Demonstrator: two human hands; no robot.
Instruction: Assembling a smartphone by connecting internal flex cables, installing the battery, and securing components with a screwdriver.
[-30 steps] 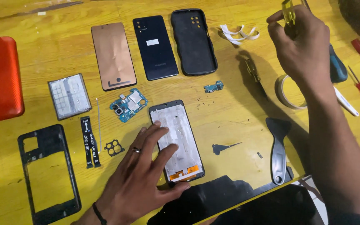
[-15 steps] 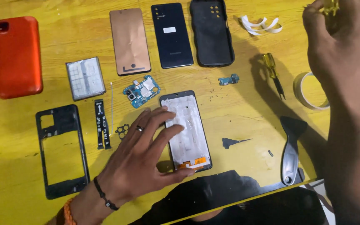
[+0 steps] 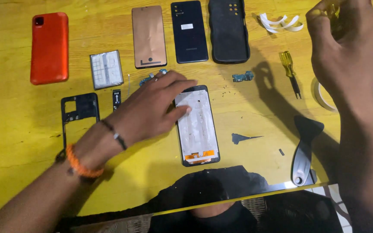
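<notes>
1. Left hand (image 3: 152,110) laid flat, fingers spread, fingertips pressing on upper left of the opened phone frame (image 3: 197,127); nothing clasped. Likely pinning the frame so it cannot slide.
2. Frame lying face down near the front middle of the table, orange strip at its near end.
3. Right hand (image 3: 346,51) raised at top right, fingers closed round a yellow-handled tool (image 3: 332,13); tip hidden, so kind of tool unclear.
4. Parts set out in loose rows, apart from each other, probably for easy finding: red phone case (image 3: 49,47), battery (image 3: 106,69), copper-coloured back plate (image 3: 149,36), dark blue back cover (image 3: 189,31), black case (image 3: 229,30), black mid-frame (image 3: 79,114), small circuit board (image 3: 242,77).
5. Tools to the right: small screwdriver (image 3: 291,71), grey pry tool (image 3: 304,151), tape roll (image 3: 322,95).
6. Surface: yellow wooden table (image 3: 14,142), scratched. Beyond its near edge, dark cloth and pale floor tiles.
</notes>
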